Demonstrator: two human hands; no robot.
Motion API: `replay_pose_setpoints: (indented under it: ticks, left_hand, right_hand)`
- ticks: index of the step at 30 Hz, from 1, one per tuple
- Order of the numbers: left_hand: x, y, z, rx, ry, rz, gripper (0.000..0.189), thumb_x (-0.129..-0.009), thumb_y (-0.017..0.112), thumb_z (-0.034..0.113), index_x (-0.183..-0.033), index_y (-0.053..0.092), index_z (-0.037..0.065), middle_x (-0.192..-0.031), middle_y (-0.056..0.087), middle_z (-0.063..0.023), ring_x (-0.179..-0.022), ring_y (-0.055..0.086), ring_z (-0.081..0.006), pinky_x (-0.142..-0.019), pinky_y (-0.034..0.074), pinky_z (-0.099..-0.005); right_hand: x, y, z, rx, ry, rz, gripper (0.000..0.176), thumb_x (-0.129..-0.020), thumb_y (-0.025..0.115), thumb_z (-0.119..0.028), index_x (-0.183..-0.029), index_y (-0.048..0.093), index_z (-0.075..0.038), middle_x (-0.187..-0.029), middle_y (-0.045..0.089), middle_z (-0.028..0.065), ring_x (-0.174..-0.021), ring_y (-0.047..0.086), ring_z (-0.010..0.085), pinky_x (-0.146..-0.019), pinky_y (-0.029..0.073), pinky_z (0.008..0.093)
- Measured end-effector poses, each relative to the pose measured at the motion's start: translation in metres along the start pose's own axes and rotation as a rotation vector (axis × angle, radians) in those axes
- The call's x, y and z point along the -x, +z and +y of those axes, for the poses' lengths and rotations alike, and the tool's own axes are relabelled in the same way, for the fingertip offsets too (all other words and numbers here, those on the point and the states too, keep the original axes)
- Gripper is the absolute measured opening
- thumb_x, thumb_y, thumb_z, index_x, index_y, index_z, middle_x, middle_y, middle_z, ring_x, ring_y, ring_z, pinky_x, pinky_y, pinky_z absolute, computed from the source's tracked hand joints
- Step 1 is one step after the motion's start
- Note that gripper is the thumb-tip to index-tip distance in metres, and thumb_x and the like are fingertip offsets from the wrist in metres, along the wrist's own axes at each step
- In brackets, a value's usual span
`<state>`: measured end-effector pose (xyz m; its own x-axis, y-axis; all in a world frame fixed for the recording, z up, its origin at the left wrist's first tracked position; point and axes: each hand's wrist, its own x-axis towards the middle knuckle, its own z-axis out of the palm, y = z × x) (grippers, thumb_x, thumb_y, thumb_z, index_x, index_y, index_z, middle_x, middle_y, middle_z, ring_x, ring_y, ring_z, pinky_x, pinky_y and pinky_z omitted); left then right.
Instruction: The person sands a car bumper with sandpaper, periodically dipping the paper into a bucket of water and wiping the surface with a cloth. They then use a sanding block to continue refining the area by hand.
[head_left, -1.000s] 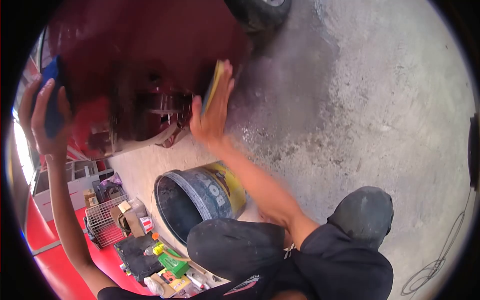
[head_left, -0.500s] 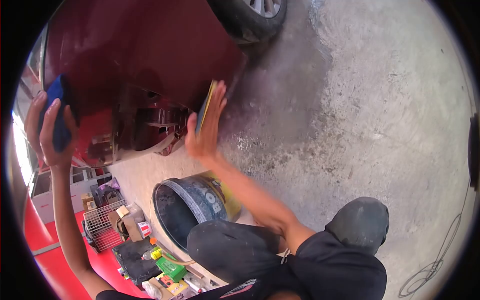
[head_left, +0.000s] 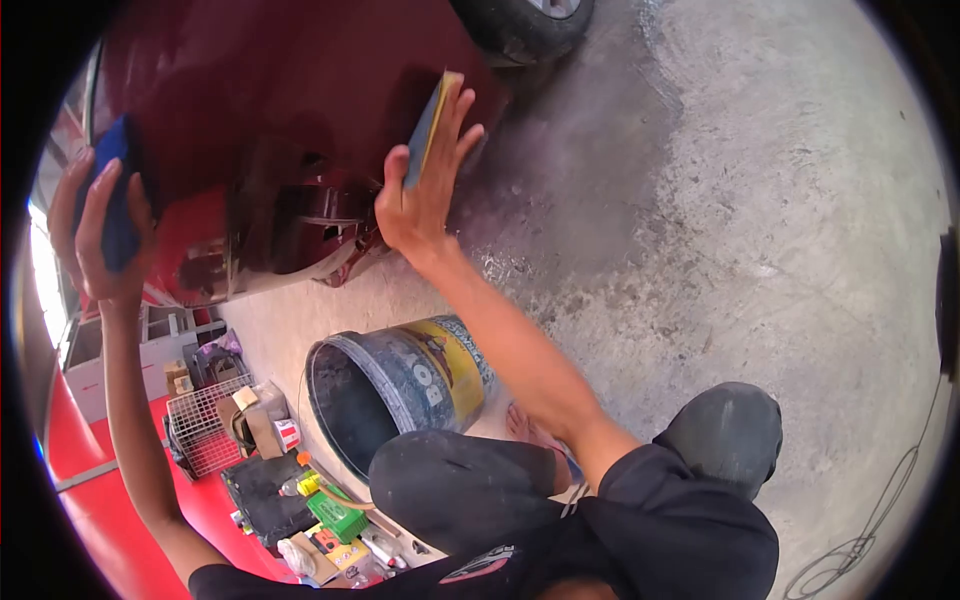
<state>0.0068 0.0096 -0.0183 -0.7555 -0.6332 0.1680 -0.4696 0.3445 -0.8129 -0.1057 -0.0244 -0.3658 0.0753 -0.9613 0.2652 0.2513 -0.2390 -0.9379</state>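
My left hand (head_left: 97,235) is curled around a blue cloth (head_left: 120,190), at the left edge of a dark red car body (head_left: 280,80). Farther right, my right hand (head_left: 422,205) presses a thin, flat sanding pad (head_left: 428,135), yellow on the palm side and grey-blue on the other, toward the glossy panel. Its thumb lies along the pad's near edge, with the fingers stretched along its back. Between the hands is a recess (head_left: 320,205) in the bodywork, as if a lamp were out. The exact contact of pad and paint is hidden.
A tilted dark bucket (head_left: 400,385) with a yellow label stands by my knee. Left of it, a red surface (head_left: 95,500) bears a white wire basket (head_left: 210,425), a green box (head_left: 338,517) and small items. A tyre (head_left: 530,30) rests on the concrete floor (head_left: 760,220), partly wet.
My right hand has moved up along the car panel with the sanding pad, its fingers now more spread. My left hand with the blue cloth stays at the left edge. The view has shifted slightly.
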Motion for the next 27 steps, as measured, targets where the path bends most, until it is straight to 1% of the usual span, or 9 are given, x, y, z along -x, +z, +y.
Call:
replay_pose_setpoints:
  ticks: [4, 5, 7, 10, 14, 17, 20, 26, 27]
  left_hand:
    - [-0.014, 0.000, 0.006, 0.002, -0.012, 0.052, 0.036, -0.086, 0.083, -0.001, -0.119, 0.070, 0.003, -0.121, 0.072, -0.0191, -0.111, 0.072, -0.0347, -0.095, 0.061, -0.0431]
    - [-0.015, -0.001, 0.005, -0.004, -0.010, 0.049, 0.036, -0.086, 0.083, -0.001, -0.119, 0.070, 0.003, -0.121, 0.072, -0.0191, -0.111, 0.072, -0.0348, -0.095, 0.061, -0.0429]
    - [-0.009, 0.002, 0.009, 0.003, -0.018, 0.053, 0.038, -0.085, 0.084, -0.001, -0.121, 0.070, 0.003, -0.120, 0.073, -0.0186, -0.110, 0.072, -0.0337, -0.094, 0.061, -0.0422]
    - [-0.005, 0.003, 0.008, 0.031, -0.042, 0.043, 0.041, -0.084, 0.085, -0.001, -0.122, 0.071, 0.004, -0.119, 0.073, -0.0177, -0.109, 0.073, -0.0324, -0.093, 0.061, -0.0418]
    - [-0.017, 0.000, 0.010, -0.005, -0.002, 0.054, 0.041, -0.084, 0.085, -0.001, -0.122, 0.071, 0.004, -0.122, 0.072, -0.0166, -0.110, 0.073, -0.0326, -0.094, 0.061, -0.0423]
    - [-0.015, -0.003, 0.011, 0.012, -0.006, 0.030, 0.042, -0.085, 0.084, -0.004, -0.123, 0.070, 0.003, -0.123, 0.072, -0.0170, -0.112, 0.072, -0.0329, -0.096, 0.061, -0.0426]
    - [-0.005, 0.002, 0.008, 0.082, -0.045, 0.052, 0.041, -0.084, 0.085, -0.004, -0.122, 0.072, 0.006, -0.123, 0.073, -0.0161, -0.112, 0.073, -0.0325, -0.095, 0.061, -0.0418]
    - [-0.009, 0.006, 0.007, 0.079, -0.053, 0.098, 0.044, -0.084, 0.085, -0.003, -0.125, 0.072, 0.007, -0.121, 0.075, -0.0153, -0.110, 0.073, -0.0298, -0.097, 0.059, -0.0379]
    - [-0.010, 0.004, 0.005, 0.084, -0.042, 0.088, 0.045, -0.084, 0.085, -0.003, -0.125, 0.072, 0.007, -0.122, 0.075, -0.0156, -0.109, 0.074, -0.0301, -0.095, 0.060, -0.0377]
  right_hand:
    - [0.042, 0.022, 0.021, 0.073, -0.069, 0.047, 0.080, -0.113, 0.028, -0.047, -0.167, 0.005, 0.007, -0.175, 0.002, 0.0289, -0.162, -0.005, 0.0476, -0.125, -0.008, 0.0675]
    - [0.025, 0.018, 0.003, 0.007, -0.091, 0.114, 0.079, -0.111, 0.034, -0.045, -0.167, 0.011, 0.006, -0.174, 0.009, 0.0305, -0.162, -0.003, 0.0480, -0.124, -0.008, 0.0679]
    - [-0.042, 0.006, -0.033, 0.097, -0.331, 0.088, 0.078, -0.110, 0.038, -0.043, -0.166, 0.015, 0.006, -0.173, 0.015, 0.0315, -0.162, 0.000, 0.0485, -0.124, -0.008, 0.0679]
    - [-0.090, 0.002, -0.067, 0.140, -0.415, -0.030, 0.079, -0.109, 0.041, -0.042, -0.166, 0.015, 0.005, -0.172, 0.017, 0.0315, -0.162, 0.001, 0.0491, -0.124, -0.008, 0.0688]
    - [0.001, 0.007, -0.014, 0.073, -0.281, 0.067, 0.079, -0.108, 0.042, -0.045, -0.165, 0.022, 0.006, -0.172, 0.018, 0.0311, -0.161, 0.004, 0.0522, -0.123, -0.006, 0.0708]
    - [-0.014, 0.021, -0.031, 0.025, -0.246, 0.165, 0.079, -0.109, 0.040, -0.047, -0.165, 0.020, 0.005, -0.173, 0.015, 0.0303, -0.160, 0.003, 0.0533, -0.123, -0.006, 0.0710]
    - [-0.084, 0.009, -0.090, 0.153, -0.398, -0.088, 0.080, -0.111, 0.037, -0.046, -0.167, 0.012, 0.005, -0.175, 0.010, 0.0276, -0.162, -0.003, 0.0502, -0.123, -0.009, 0.0697]
    - [0.003, 0.018, 0.000, 0.195, -0.375, 0.035, 0.083, -0.108, 0.043, -0.048, -0.167, 0.013, 0.003, -0.174, 0.015, 0.0280, -0.159, 0.001, 0.0572, -0.121, -0.005, 0.0758]
    - [-0.002, 0.016, -0.022, 0.226, -0.316, 0.071, 0.083, -0.107, 0.045, -0.046, -0.168, 0.013, 0.000, -0.174, 0.018, 0.0268, -0.159, 0.001, 0.0568, -0.122, -0.004, 0.0749]
